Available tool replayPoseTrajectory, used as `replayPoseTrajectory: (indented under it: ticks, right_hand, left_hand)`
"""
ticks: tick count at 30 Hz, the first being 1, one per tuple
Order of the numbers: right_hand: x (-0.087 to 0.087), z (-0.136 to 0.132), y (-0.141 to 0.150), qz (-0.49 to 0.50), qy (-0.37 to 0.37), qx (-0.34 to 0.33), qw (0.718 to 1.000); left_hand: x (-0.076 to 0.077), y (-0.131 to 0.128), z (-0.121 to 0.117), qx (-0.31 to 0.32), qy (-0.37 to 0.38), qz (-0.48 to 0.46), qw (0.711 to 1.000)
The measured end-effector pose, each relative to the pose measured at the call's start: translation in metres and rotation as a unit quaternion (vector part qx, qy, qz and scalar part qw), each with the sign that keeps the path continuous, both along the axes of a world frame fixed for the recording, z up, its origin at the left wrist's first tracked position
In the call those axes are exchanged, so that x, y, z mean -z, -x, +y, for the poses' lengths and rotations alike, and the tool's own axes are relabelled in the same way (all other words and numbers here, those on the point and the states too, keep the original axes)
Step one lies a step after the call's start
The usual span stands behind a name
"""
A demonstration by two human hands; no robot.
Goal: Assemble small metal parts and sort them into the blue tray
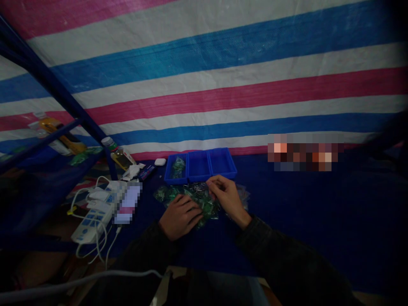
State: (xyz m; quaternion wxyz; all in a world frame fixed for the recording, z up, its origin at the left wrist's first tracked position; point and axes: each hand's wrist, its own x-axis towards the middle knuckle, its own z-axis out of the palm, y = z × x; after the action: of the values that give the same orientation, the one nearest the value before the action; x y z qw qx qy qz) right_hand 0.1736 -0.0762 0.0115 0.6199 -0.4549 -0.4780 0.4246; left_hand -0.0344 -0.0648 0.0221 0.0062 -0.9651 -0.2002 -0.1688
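My left hand [180, 216] lies on a heap of small green parts in clear plastic bags [188, 199], its fingers curled over them. My right hand [226, 199] is raised at the heap's right side, with thumb and fingertips pinched close together. Whether they grip something is too dim to tell. Small metal pieces [197, 187] lie at the far edge of the heap. Just beyond stands a blue three-compartment plastic tray [199, 166], and a green bagged bundle [177, 167] sits in its left compartment.
A white power strip [91, 223] with white cables lies left of my hands. Beyond it are a plastic bottle [121, 157] and a white earbud case [160, 161]. A blue metal shelf frame [54, 85] rises at the left. A striped tarp [204, 85] hangs behind the dark blue work surface [302, 204].
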Motion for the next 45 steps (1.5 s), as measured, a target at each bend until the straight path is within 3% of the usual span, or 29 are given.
replayPoseTrajectory:
  ticks: [6, 12, 17, 23, 31, 35, 40, 45]
  right_hand:
    - [-0.002, -0.001, -0.001, -0.005, 0.004, 0.003, 1.0]
    - [-0.002, -0.002, 0.0, -0.006, 0.009, -0.001, 1.0]
    - [-0.003, -0.003, 0.0, -0.015, 0.039, -0.041, 0.998]
    - [0.0, 0.003, -0.003, 0.043, 0.028, -0.015, 0.999]
    - [0.001, 0.002, -0.005, 0.073, 0.017, 0.05, 0.996]
    - [-0.002, 0.0, -0.005, 0.039, 0.02, 0.043, 0.998]
    - [-0.005, -0.003, -0.004, 0.033, 0.012, 0.006, 0.999]
    - [0.002, -0.002, -0.002, -0.003, 0.011, -0.004, 1.0]
  left_hand:
    - [-0.006, 0.003, 0.001, 0.005, 0.007, -0.069, 0.998]
    - [-0.029, 0.002, 0.014, -0.088, 0.119, -0.209, 0.967]
    - [-0.039, -0.018, 0.04, -0.108, 0.172, -0.224, 0.953]
    - [-0.03, -0.046, 0.073, -0.075, 0.186, -0.233, 0.951]
    - [-0.003, -0.04, 0.077, -0.013, 0.016, -0.288, 0.958]
    - [0.006, -0.036, 0.074, -0.006, -0.019, -0.277, 0.961]
    - [0.005, -0.037, 0.071, -0.016, -0.008, -0.297, 0.955]
    - [0.01, -0.038, 0.071, -0.058, 0.069, -0.331, 0.939]
